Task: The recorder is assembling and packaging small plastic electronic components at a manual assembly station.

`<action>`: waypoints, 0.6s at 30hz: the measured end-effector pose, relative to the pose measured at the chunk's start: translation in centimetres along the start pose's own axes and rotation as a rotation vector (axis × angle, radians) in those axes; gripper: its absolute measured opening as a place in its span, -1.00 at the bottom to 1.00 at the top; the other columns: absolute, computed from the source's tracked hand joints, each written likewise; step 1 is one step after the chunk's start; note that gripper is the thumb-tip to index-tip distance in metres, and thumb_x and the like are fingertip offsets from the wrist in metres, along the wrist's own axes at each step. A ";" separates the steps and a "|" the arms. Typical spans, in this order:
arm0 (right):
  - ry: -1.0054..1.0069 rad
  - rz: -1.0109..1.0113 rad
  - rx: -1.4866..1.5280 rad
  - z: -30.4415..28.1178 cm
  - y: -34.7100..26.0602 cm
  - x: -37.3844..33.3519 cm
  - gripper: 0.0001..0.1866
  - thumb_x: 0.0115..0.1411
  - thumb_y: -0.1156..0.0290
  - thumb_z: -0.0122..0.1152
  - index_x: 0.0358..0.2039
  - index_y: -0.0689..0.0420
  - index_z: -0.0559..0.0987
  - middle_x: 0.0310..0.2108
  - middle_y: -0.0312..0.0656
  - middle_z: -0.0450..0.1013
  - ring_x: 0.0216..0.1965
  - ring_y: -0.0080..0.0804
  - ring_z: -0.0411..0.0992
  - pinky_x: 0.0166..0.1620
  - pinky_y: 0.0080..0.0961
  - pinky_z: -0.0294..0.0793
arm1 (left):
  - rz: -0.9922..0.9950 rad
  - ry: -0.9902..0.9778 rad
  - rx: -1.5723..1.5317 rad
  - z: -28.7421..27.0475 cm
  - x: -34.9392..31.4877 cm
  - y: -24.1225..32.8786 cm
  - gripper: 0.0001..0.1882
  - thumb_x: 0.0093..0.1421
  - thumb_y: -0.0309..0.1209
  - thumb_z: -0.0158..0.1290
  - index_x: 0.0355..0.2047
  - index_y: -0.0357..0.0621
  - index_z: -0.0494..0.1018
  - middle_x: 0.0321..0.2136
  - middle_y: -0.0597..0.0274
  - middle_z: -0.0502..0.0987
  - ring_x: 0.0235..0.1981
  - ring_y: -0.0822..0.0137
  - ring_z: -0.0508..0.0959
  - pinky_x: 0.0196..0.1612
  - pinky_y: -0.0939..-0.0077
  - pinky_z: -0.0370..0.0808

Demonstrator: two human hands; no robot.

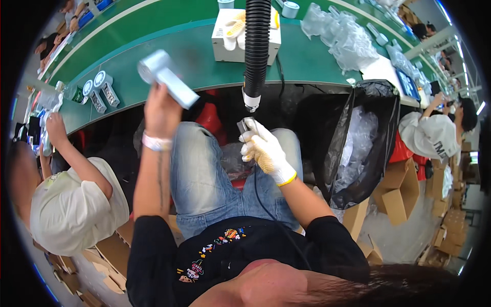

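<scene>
My bare left hand is closed around a pale grey-blue device with a round head and a flat, straight body. It is raised at the front edge of the green table, slightly smeared by motion. A white glove with yellow palm dots covers my right hand, which is closed on a small dark grey tool above my lap. A thin black cable runs down from near that hand. Just above it ends a thick black ribbed hose with a white nozzle.
Two similar round-headed devices stand on the table at left. A beige box with a glove on it sits behind the hose. Clear plastic bags lie at right, above a black bin bag. A co-worker sits close on my left.
</scene>
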State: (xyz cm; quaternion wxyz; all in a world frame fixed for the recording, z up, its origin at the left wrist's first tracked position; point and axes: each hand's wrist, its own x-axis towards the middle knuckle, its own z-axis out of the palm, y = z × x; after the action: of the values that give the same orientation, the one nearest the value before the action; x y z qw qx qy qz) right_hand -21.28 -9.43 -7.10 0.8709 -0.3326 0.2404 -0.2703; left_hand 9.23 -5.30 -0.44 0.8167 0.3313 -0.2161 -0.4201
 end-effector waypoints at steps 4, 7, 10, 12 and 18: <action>0.038 -0.132 -0.400 0.4 0.2 -1.3 -0.29 0.35 0.26 0.25 0.43 0.19 0.25 -0.04 -0.04 0.50 -0.33 -0.37 0.57 -0.27 -0.42 0.61 | -0.385 -0.173 -0.513 3.8 -4.9 -5.2 -0.61 0.49 -0.22 -0.04 0.22 -0.10 0.35 0.06 0.15 0.57 0.02 0.16 0.58 0.20 0.04 0.47; -0.073 0.000 -0.136 -0.2 0.1 -1.7 -0.25 0.33 0.17 0.28 0.43 0.19 0.26 -0.05 -0.02 0.53 -0.34 -0.37 0.58 -0.29 -0.42 0.60 | -0.386 -0.072 -0.375 4.9 -5.2 -8.2 -0.65 0.45 -0.22 0.05 0.12 -0.10 0.37 0.04 0.15 0.58 0.00 0.14 0.60 0.16 0.07 0.51; -0.147 0.092 -0.002 -0.8 -0.2 -1.7 -0.24 0.33 0.10 0.29 0.41 0.19 0.28 -0.07 -0.01 0.56 -0.36 -0.36 0.59 -0.31 -0.43 0.60 | -0.367 -0.041 -0.275 5.2 -5.2 -9.1 -0.64 0.41 -0.19 0.11 0.08 -0.10 0.38 0.04 0.13 0.58 -0.02 0.12 0.61 0.13 0.08 0.54; -0.196 0.165 -0.005 -0.9 -0.4 -1.4 -0.27 0.33 0.06 0.28 0.37 0.20 0.32 -0.10 -0.01 0.58 -0.37 -0.35 0.59 -0.34 -0.42 0.59 | -0.315 -0.062 -0.219 5.2 -5.6 -9.4 -0.58 0.39 -0.14 0.14 0.10 -0.10 0.37 0.08 0.10 0.57 -0.03 0.11 0.62 0.11 0.09 0.55; -0.179 0.162 0.116 -1.1 1.0 0.7 -0.36 0.39 -0.06 0.12 0.28 0.16 0.40 -0.15 -0.04 0.57 -0.41 -0.33 0.57 -0.40 -0.43 0.57 | -0.323 -0.209 0.084 3.4 -7.9 -11.0 -0.49 0.42 -0.15 0.10 0.27 -0.12 0.32 0.12 0.11 0.55 0.18 0.16 0.54 0.21 0.08 0.50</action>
State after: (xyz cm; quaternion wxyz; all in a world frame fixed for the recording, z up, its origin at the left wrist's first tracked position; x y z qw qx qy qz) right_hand -21.10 -9.72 -8.73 0.9256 -0.2842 0.1716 -0.1819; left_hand -3.28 -4.72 -6.63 0.6972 0.3498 -0.2610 -0.5687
